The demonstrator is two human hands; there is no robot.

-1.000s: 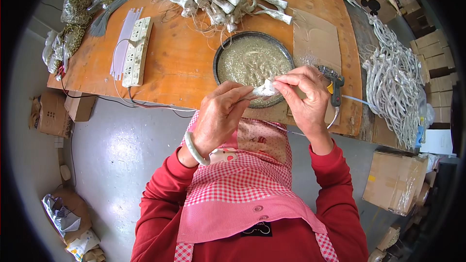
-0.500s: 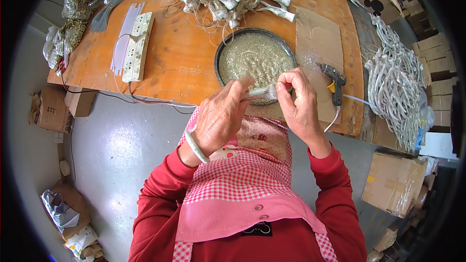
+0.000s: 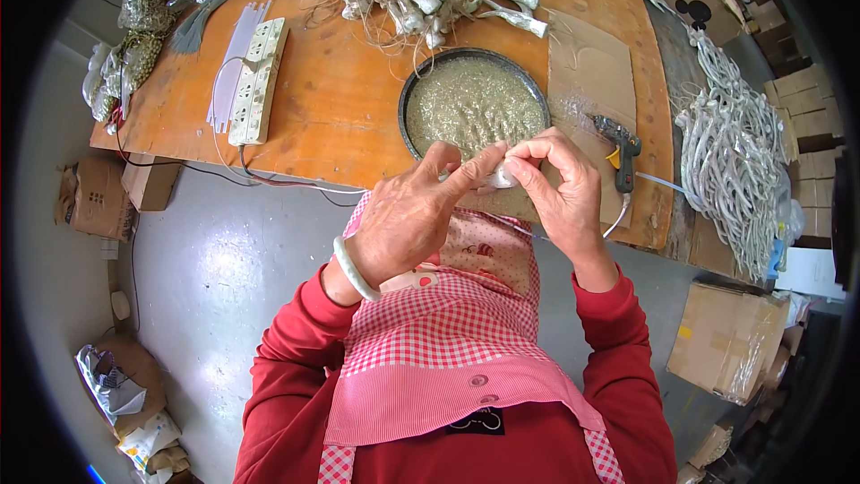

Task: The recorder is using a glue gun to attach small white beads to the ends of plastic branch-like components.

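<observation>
White power strips [image 3: 257,81] lie at the left of the orange worktop [image 3: 340,116]. Your left hand [image 3: 408,215] and right hand [image 3: 560,193] meet over the near rim of the round glitter tray [image 3: 475,103], fingers pinching one small white piece [image 3: 503,177] between them. A glue gun [image 3: 620,148] lies just right.

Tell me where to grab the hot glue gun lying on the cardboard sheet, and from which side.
Grip the dark hot glue gun by its handle, the part pointing toward the table's near edge, coming from above. It lies flat on the brown cardboard sheet, right of the round metal pan, so the handle looks free. Its cord trails off the near end.
</observation>
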